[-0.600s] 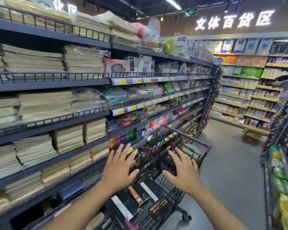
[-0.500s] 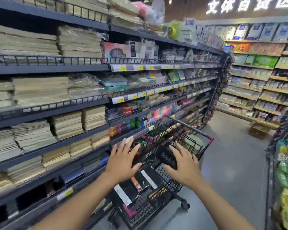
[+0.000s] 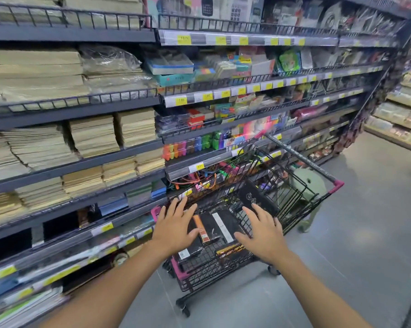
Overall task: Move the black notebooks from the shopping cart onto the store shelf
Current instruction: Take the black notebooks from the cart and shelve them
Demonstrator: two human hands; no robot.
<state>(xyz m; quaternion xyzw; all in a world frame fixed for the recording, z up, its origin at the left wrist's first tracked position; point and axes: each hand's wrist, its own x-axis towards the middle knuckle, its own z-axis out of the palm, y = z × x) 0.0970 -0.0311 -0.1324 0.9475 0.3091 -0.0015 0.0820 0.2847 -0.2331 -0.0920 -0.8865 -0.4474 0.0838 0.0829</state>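
A black wire shopping cart [image 3: 292, 200] with pink corners stands in the aisle beside the store shelf [image 3: 86, 159]. Black notebooks [image 3: 214, 224] with white and orange bands lie flat in its basket, and one more black notebook [image 3: 251, 197] leans upright further in. My left hand [image 3: 173, 227] hovers over the cart's near left side with fingers spread, holding nothing. My right hand [image 3: 262, 230] hovers over the near right side, also spread and empty. Both hands partly cover the notebooks below.
The shelf's rows hold stacks of tan exercise books [image 3: 93, 136] on the left and colourful stationery [image 3: 195, 143] on the right. A green stool [image 3: 311, 185] stands behind the cart. Grey floor [image 3: 353, 245] stretches right toward another shelving unit [image 3: 398, 124].
The view has tilted down and closer to the cart. Both hands have come lower over the basket, still spread and empty.
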